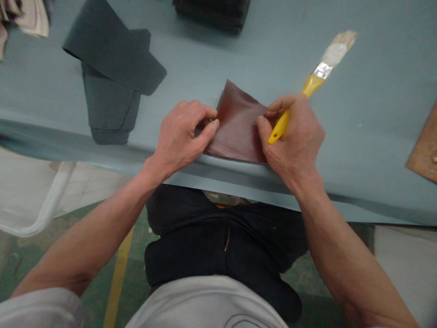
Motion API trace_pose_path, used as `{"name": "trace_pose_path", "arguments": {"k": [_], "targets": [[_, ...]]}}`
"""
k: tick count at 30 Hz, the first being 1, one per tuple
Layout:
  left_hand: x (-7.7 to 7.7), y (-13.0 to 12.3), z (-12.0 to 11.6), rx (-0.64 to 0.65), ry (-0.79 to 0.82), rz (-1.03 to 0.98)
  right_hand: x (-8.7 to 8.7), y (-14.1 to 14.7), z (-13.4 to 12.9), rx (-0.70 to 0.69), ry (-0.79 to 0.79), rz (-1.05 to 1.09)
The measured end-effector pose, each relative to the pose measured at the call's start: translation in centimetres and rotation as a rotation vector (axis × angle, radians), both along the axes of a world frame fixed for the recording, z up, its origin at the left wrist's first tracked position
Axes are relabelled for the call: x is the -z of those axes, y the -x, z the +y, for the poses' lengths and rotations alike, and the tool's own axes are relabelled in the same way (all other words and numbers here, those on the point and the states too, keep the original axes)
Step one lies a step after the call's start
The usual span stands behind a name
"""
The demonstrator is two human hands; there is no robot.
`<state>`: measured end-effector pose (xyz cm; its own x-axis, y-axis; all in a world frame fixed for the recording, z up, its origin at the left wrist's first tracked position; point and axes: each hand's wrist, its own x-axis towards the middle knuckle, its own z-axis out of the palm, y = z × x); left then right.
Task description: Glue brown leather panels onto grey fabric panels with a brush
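A dark red-brown sheet [239, 123] with a pointed top corner lies at the near edge of the blue-grey table [368, 136]. My left hand [187, 132] pinches its left edge between thumb and forefinger. At the right edge, my right hand [293, 132] grips the sheet with thumb and fingertips. Tucked in that same hand is a brush [312, 84] with a yellow handle; its pale bristles point up and away to the right.
Dark grey cut pieces [112, 59] overlap on the table's left. A black stack [215, 13] stands at the far middle. Pale cloth [32, 16] lies at the far left corner, and a brown board [425, 148] at the right edge.
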<state>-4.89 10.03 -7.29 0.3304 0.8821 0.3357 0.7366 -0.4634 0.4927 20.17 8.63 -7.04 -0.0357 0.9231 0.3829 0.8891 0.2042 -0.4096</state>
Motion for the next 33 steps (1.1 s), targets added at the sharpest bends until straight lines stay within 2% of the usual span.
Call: {"name": "trace_pose_path", "arguments": {"k": [20,28,33], "targets": [[0.2,-0.05,0.02,-0.01,-0.042,0.012,0.01,0.09,-0.12,0.007,-0.04,-0.011],[-0.33,-0.07,-0.05,-0.003,0.036,0.002,0.06,0.04,-0.04,0.011,-0.014,-0.008],[0.01,-0.04,0.03,-0.006,-0.014,0.019,0.15,-0.04,-0.01,0.004,-0.014,-0.012]]}}
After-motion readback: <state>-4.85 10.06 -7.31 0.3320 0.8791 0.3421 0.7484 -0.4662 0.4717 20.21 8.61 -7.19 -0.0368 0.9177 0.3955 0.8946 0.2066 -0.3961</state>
